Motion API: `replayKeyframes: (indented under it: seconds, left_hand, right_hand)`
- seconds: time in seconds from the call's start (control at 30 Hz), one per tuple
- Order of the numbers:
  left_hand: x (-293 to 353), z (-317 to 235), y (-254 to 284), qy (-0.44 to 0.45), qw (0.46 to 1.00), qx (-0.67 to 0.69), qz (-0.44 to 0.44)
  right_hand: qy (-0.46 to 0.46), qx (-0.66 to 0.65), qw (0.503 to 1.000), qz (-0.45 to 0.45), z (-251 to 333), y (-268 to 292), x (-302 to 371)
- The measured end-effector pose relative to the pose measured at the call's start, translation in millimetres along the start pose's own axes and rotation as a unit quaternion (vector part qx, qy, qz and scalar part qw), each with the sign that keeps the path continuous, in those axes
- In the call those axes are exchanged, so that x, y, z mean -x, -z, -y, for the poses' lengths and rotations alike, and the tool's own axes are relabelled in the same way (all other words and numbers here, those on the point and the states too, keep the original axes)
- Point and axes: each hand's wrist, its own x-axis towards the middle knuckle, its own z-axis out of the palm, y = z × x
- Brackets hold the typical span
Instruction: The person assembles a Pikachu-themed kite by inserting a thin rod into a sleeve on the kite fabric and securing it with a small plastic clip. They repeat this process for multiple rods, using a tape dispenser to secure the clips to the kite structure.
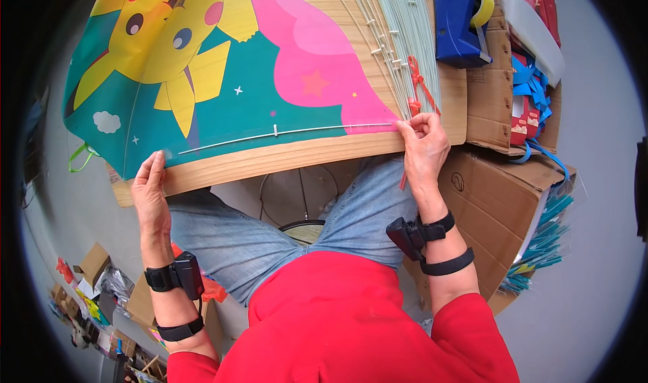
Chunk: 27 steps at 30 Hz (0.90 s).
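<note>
1. Now the printed sheet (236,106) lies on the wooden bench (290,165) before the person; it shows a yellow cartoon animal on a teal ground, with a pink area at the right, and its left part seems to hang past the side of the bench
2. One thin white rod (304,131) lies along the near edge of the sheet, and it carries a small white clip (275,130) close to its middle
3. The left hand (150,184) is at the near edge of the sheet, just beside the left end of the rod; its fingers (157,165) are pressed together and pinch this edge
4. The right hand (428,147) is at the pink corner, where its fingers (406,132) pinch the sheet next to the right end of the rod; whether they hold the rod too, I cannot tell
5. Beyond the right hand, a bundle of pale rods (417,32) rests on the bench, with a red tie (416,79) near its closer end
6. To the right of this bundle stands a blue tape dispenser (453,32) with a yellow roll (482,6)
7. Off the right side of the bench is an open cardboard box (487,103) with blue ribbons (530,83), and nearer to the person is another box (489,204)
</note>
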Motion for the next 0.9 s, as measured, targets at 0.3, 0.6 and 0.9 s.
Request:
replayKeyframes:
  seconds: [0.3, 0.6, 0.9]
  left_hand:
    - [-0.1, 1.1, 0.9, -0.017, 0.999, 0.027, -0.005]
    - [17.4, -5.0, -18.7, -0.093, 0.994, -0.010, -0.048]
    - [19.1, -2.9, -24.6, -0.073, 0.994, -0.002, -0.078]
  right_hand:
    - [0.040, -0.114, 0.992, -0.020, -4.0, 0.8, 2.4]
    - [0.012, -0.154, 0.988, -0.015, -10.6, 9.2, 5.7]
    - [0.033, -0.086, 0.996, -0.016, -12.5, 3.7, 5.2]
